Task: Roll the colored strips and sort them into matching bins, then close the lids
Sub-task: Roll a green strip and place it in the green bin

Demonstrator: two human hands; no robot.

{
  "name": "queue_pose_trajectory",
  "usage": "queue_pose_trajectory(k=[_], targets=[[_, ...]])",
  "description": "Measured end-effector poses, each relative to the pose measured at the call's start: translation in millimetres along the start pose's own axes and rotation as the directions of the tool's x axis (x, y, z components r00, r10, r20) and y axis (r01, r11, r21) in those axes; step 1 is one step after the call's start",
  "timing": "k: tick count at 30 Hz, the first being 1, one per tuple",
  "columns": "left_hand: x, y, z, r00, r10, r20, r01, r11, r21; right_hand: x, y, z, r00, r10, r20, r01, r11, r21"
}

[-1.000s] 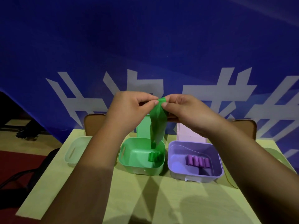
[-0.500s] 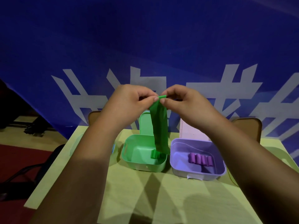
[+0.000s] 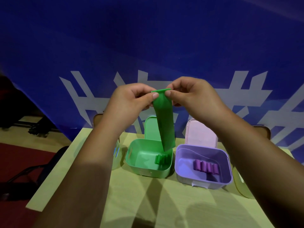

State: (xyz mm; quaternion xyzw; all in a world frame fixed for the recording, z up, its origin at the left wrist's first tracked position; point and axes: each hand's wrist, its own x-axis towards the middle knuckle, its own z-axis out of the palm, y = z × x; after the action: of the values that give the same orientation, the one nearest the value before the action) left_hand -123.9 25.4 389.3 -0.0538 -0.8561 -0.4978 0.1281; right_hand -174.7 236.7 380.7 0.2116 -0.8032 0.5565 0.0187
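Mostly behind L arm [image 3: 92, 162]: pale bin [image 3: 118, 162]

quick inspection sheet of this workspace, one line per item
surface: pale table bearing the bins
job's things: green strip hangs unrolled above green bin holding green rolls; purple bin holds purple rolls; green lid and pink lid up
clutter: nothing seen
hands: left hand and right hand pinch the strip's top edge
cables: nothing seen
surroundings: blue banner behind, chair at left
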Motion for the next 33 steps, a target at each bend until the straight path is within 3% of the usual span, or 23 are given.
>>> queue_pose_trajectory(k=[20, 33], targets=[[-1, 22, -2, 0.999, 0.034, -0.028, -0.035, 0.998, -0.051, 0, -14, -7, 0.999, -0.035, -0.014, 0.035, 0.997, 0.070], [-5, 31, 10, 0.997, -0.004, -0.079, -0.010, 0.985, -0.172, -9, -17, -5, 0.994, -0.033, -0.105, 0.047, 0.990, 0.132]])
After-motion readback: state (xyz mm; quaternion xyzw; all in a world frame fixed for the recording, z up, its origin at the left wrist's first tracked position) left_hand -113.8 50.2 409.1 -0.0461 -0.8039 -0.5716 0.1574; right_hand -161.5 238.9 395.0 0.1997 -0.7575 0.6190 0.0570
